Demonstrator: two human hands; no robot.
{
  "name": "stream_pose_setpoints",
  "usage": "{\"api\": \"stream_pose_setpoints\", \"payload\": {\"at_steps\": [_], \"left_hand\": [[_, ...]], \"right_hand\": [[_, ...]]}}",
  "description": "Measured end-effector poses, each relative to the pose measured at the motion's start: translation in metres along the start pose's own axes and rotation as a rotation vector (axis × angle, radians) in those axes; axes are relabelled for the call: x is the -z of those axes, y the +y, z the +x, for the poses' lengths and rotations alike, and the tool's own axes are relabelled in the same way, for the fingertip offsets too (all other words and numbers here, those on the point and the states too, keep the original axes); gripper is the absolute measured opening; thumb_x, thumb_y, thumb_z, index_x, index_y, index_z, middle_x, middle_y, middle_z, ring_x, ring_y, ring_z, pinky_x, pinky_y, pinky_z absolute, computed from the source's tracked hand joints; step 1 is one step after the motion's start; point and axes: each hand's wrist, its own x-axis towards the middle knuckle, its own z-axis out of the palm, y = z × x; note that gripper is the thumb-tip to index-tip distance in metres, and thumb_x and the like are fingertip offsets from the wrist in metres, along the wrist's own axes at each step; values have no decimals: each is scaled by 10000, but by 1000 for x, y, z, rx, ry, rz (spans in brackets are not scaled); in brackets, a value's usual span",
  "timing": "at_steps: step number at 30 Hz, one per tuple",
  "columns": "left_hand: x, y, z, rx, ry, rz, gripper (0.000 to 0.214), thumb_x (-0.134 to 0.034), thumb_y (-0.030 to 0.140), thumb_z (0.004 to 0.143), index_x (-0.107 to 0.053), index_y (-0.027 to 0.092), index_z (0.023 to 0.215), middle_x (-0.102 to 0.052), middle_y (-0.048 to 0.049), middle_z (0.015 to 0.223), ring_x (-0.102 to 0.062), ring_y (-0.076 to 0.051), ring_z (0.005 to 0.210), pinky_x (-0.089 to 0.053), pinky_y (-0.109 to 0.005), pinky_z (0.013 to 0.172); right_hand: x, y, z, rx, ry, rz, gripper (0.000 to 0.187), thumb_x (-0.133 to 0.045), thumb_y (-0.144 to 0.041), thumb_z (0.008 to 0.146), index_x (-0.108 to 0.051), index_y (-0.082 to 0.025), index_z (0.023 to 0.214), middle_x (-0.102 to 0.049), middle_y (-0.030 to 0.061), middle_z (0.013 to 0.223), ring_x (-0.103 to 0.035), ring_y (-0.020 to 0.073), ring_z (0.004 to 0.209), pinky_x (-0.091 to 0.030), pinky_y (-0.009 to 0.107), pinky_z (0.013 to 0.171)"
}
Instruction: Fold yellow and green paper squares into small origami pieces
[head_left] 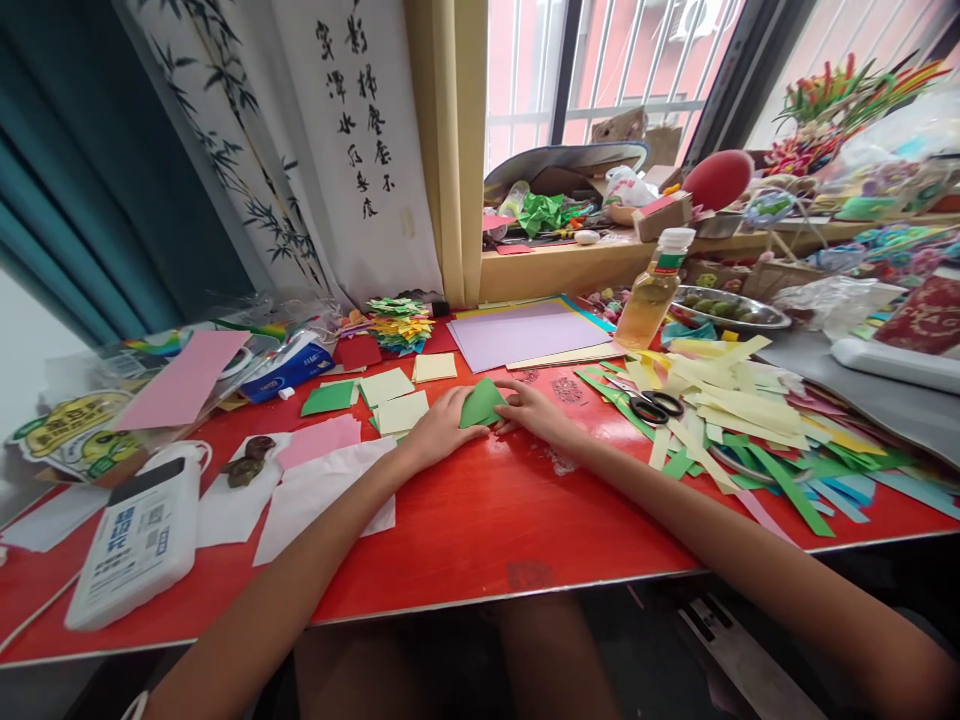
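Green paper (pixel 482 403) is gripped on one side by the left hand (pixel 444 424), pinched opposite by the right hand (pixel 531 411). Black-handled scissors (pixel 643 398) lie beside paper strips (pixel 742 412).

Soft daylight from the barred window (pixel 600 75), upper right; outside view pale, washed out. Red tabletop (pixel 480 540) brightly lit, faint sheen, weak shadows. Teal curtain (pixel 82 190) darker; deep shade below the table edge. Wide-angle stretch toward margins: calligraphy scroll (pixel 360 130) leans, forearms (pixel 697 520) elongate. Green paper square (pixel 482 403) fairly crisp at centre; lower right corner soft.
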Motion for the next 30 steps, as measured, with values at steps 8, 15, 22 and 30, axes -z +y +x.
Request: {"api": "stream_pose_setpoints", "payload": {"at_steps": [8,15,22,30], "left_hand": [[4,4,0,10,-8,-61,640,-533,479,768,-338,158,1286,-416,-93,1320,-412,-225,1182,-332,-334,991],[7,1,2,41,0,-73,625,-553,415,767,-328,168,1296,-393,-99,1335,-389,-235,1208,-331,-342,993],[4,0,-1,-25,58,17,572,-530,353,790,-320,198,1299,-415,-93,1289,-409,-239,1182,-353,-370,979],[4,1,-3,-8,75,52,548,-542,354,788,-340,198,1273,-444,-92,1203,-469,-245,1110,-395,-375,940]], "right_hand": [[0,4,1,39,17,-55,399,-487,-105,808,-396,-167,1192,-551,-52,590,-609,107,491,-503,198,496],[-2,-1,-2,38,22,-79,400,-493,-125,799,-394,-176,1183,-532,-63,573,-597,106,470,-497,203,477],[0,8,1,81,18,-124,432,-520,-174,778,-390,-203,1189,-517,-72,579,-598,116,481,-495,214,468],[0,8,0,109,-11,-169,445,-512,-208,787,-379,-200,1211,-515,-72,581,-596,124,487,-492,231,472]]}}
